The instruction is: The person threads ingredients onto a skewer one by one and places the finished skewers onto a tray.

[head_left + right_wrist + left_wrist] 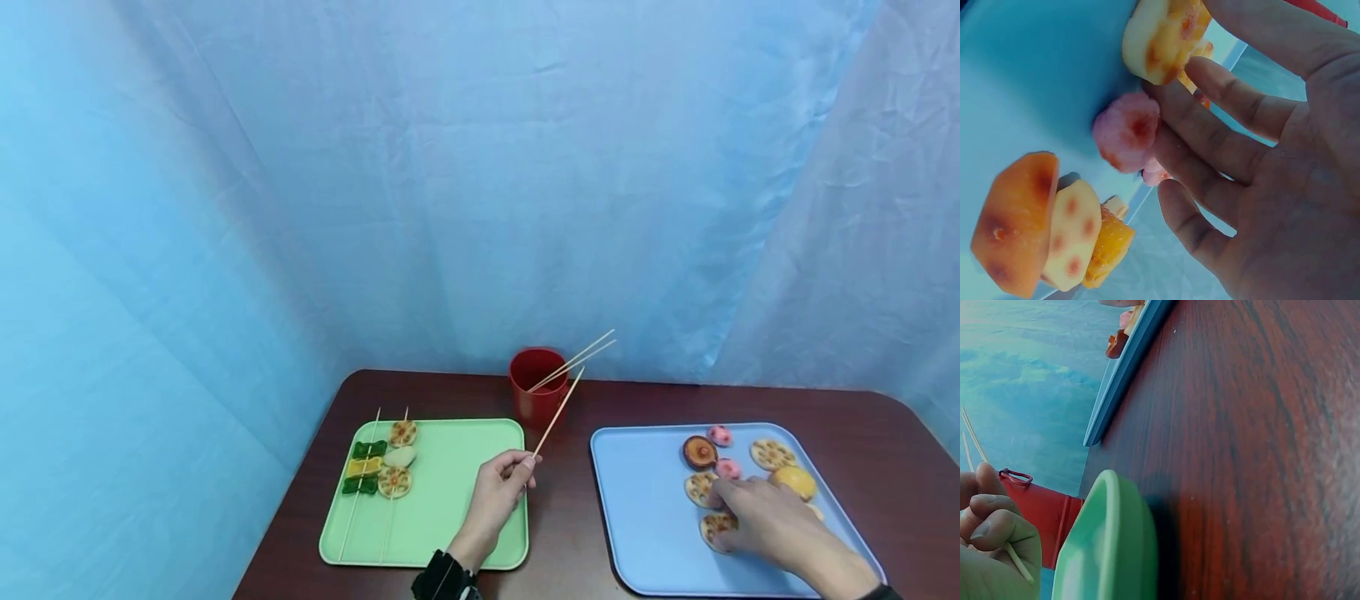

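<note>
My left hand (497, 492) pinches a bamboo skewer (561, 410), which slants up to the right near the green tray's right edge. Over the blue tray (626, 500) my right hand (772, 521) reaches down with its fingers spread. Thumb and fingertips are around a browned lotus root slice (716, 530), partly hidden by the hand; in the right wrist view the fingers lie loosely against a toasted slice (1169, 40). A pink piece (1127, 132) sits beside the fingertips. Nearby are a second lotus slice (701, 488) and a brown mushroom cap (700, 452).
Behind the trays stands a red cup (536, 404) with two skewers (577, 360) leaning out. Two loaded skewers lie on the green tray (465, 450), one with green and yellow pieces (364, 467). A yellow piece (795, 481) and another lotus slice (772, 454) occupy the blue tray's right side.
</note>
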`<state>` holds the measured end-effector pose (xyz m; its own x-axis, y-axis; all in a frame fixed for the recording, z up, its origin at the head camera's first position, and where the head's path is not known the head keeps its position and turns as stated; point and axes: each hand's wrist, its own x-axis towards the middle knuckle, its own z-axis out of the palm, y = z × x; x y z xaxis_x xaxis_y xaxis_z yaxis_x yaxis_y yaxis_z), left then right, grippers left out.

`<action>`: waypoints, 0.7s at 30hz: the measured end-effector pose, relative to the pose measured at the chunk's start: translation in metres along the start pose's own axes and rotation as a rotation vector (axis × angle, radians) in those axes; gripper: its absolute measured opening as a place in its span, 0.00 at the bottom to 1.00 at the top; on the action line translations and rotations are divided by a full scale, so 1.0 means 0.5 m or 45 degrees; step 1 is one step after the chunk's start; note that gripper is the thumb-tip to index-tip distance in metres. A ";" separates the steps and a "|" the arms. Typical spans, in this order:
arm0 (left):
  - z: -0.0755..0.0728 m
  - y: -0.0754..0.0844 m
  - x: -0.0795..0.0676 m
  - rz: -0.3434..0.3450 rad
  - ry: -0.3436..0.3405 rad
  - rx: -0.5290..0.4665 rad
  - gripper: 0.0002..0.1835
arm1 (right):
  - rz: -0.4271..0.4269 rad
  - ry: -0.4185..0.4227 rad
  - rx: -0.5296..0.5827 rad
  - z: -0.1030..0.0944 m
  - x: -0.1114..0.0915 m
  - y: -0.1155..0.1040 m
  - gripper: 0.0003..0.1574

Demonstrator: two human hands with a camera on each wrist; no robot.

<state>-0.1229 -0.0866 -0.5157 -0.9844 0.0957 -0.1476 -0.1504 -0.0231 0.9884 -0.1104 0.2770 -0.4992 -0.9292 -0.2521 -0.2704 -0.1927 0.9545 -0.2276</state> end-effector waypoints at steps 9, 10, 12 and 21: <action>-0.001 -0.005 -0.003 -0.019 0.007 0.014 0.13 | -0.036 0.064 -0.009 0.002 0.002 -0.004 0.23; -0.001 -0.006 -0.003 -0.021 0.003 0.011 0.13 | -0.049 0.076 0.006 0.003 0.002 -0.004 0.23; 0.000 -0.007 -0.004 -0.022 -0.008 0.004 0.14 | -0.072 0.095 0.059 0.004 0.001 -0.005 0.23; -0.003 -0.009 -0.004 -0.010 -0.027 0.002 0.13 | -0.063 0.076 0.344 -0.012 0.012 -0.001 0.15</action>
<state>-0.1206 -0.0882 -0.5201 -0.9811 0.1166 -0.1544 -0.1579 -0.0208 0.9872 -0.1180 0.2759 -0.4950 -0.9392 -0.2799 -0.1990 -0.1548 0.8622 -0.4824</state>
